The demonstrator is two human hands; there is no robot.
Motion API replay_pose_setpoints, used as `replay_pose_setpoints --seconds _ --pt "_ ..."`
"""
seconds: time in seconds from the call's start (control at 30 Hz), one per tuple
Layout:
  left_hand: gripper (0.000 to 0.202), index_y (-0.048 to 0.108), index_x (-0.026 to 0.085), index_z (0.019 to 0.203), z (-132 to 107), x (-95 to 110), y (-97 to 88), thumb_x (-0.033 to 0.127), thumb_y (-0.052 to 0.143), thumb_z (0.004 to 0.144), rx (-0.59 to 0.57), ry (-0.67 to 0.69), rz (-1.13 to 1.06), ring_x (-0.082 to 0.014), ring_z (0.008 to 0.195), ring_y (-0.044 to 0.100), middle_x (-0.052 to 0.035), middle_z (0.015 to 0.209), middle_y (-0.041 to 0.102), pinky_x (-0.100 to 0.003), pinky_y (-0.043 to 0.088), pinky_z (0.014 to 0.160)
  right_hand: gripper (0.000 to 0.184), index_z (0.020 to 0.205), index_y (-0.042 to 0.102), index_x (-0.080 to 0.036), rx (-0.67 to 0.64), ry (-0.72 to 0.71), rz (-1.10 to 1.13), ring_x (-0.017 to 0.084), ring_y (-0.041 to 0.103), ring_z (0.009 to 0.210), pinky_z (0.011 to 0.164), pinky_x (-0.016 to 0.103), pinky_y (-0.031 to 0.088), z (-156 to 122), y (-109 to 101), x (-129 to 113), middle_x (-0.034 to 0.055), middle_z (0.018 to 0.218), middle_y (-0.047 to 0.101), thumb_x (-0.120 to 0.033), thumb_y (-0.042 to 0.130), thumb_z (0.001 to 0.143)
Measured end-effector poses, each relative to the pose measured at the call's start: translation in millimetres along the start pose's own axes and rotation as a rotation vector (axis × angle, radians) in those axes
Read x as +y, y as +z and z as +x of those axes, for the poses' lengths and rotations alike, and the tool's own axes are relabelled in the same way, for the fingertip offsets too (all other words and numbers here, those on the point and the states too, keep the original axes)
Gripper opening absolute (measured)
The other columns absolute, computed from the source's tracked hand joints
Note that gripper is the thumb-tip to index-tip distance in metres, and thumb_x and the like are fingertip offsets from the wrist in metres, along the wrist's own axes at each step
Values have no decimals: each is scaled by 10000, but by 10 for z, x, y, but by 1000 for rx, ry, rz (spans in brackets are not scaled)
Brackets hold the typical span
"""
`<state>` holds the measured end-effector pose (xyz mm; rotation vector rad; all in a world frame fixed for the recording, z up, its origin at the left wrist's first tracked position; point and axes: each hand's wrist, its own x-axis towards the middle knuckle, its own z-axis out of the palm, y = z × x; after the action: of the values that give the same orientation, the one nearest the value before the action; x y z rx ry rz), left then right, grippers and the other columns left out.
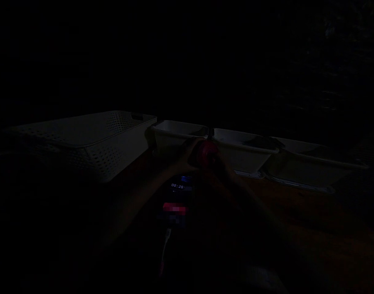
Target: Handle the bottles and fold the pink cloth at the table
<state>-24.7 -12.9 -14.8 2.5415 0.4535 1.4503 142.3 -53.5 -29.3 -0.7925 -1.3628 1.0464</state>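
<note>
The scene is very dark. Both my hands meet in front of the white tubs around a small red, rounded object, whose kind I cannot make out. My left hand closes on it from the left. From the right, my right hand grips it too, its fingers mostly lost in shadow. Below the hands lies a lit phone showing 00:20, with a pale cable running from its lower end.
A white perforated basket stands on the left. Three white tubs line up beyond my hands: a left tub, a middle tub and a right tub. They rest on a reddish-brown surface. The background is black.
</note>
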Motion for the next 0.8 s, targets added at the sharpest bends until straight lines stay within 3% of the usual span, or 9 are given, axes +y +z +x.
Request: replay_pose_setpoints --seconds 0.27,0.5,0.67,0.8 --pt "801 428 183 1280 14 40 1 260 798 573 34 -104 -123 -268 1175 552 -128 1285 552 -410 468 974 613 1316 441 -260 -31 -110 -73 215 486 1249 1061 398 413 -9 24 -85 51 1338 512 -527 618 794" --pt "926 378 182 1353 15 -35 33 461 791 572 113 -165 -228 -309 1240 500 -176 1338 511 -470 428 1028 931 1389 331 -223 -37 -304 -270 241 402 1330 1122 394 341 -132 164 -227 107 1427 405 -346 827 610" --pt "867 393 187 1353 -7 3 58 547 726 639 61 -154 -290 -336 1289 447 -185 1335 512 -534 411 1043 954 1377 345 -216 15 -345 -294 255 440 1289 1095 423 373 -150 187 -213 121 1391 436 -323 846 572" --pt "862 370 209 1376 -35 73 25 484 747 652 30 -151 -276 -345 1311 425 -176 1362 492 -550 371 1084 996 1396 332 -238 38 -370 -294 259 461 1269 1074 425 398 -188 209 -228 116 1378 447 -314 858 553"
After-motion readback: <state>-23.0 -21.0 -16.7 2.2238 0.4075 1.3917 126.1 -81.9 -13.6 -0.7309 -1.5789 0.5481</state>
